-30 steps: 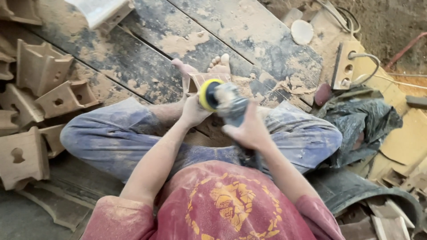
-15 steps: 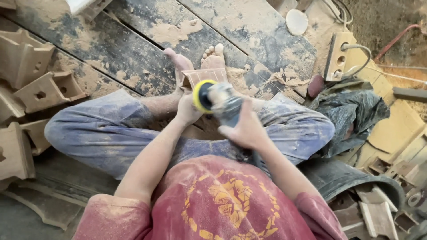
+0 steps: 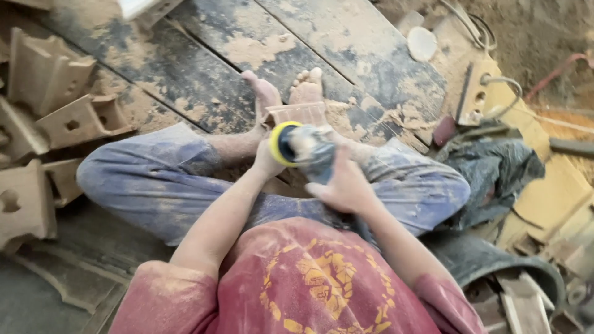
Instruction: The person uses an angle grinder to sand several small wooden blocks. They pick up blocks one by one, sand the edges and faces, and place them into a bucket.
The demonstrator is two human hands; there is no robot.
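I sit on the floor with my knees spread and my bare feet (image 3: 291, 93) together. Between the feet stands a small ribbed wooden piece (image 3: 297, 113). My right hand (image 3: 346, 185) grips the dusty body of a hand-held power sander (image 3: 309, 151). Its yellow-rimmed disc (image 3: 278, 143) faces left, just below the wooden piece. My left hand (image 3: 266, 161) is at the disc end of the tool, fingers curled against it. Dust covers my arms and blue trousers.
Several carved wooden blocks (image 3: 55, 105) with holes lie stacked at the left. Dusty dark planks (image 3: 204, 55) run ahead of my feet. At the right lie a wooden socket board (image 3: 476, 93) with cables, a crumpled dark sheet (image 3: 495, 173) and scrap wood (image 3: 550, 198).
The view has shifted a little, so my feet and the wooden piece sit lower in the frame. Both hands stay on the sander, its disc still beside the piece.
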